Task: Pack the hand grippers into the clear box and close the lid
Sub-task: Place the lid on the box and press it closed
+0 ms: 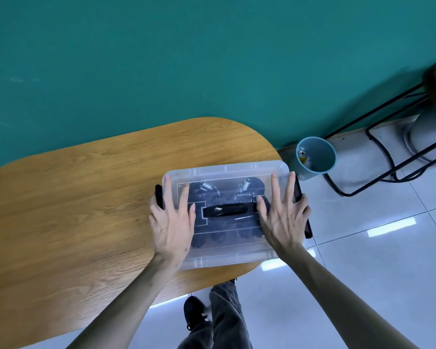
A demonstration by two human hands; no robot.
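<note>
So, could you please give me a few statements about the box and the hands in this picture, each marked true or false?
1. The lid sits on the clear box. True.
2. The left hand lies flat on the lid. True.
3. The right hand holds a hand gripper in the air. False: it presses flat on the lid.
4. The hand grippers lie on the table beside the box. False: they are inside it.
5. A blue bin stands on the floor. True.

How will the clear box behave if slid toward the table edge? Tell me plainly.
The clear box probably slides easily: smooth plastic on the smooth wooden table. It likely feels weighty, since several metal-sprung hand grippers show through the lid. It already sits by the rounded end, so it could tip off if pushed further.
</note>
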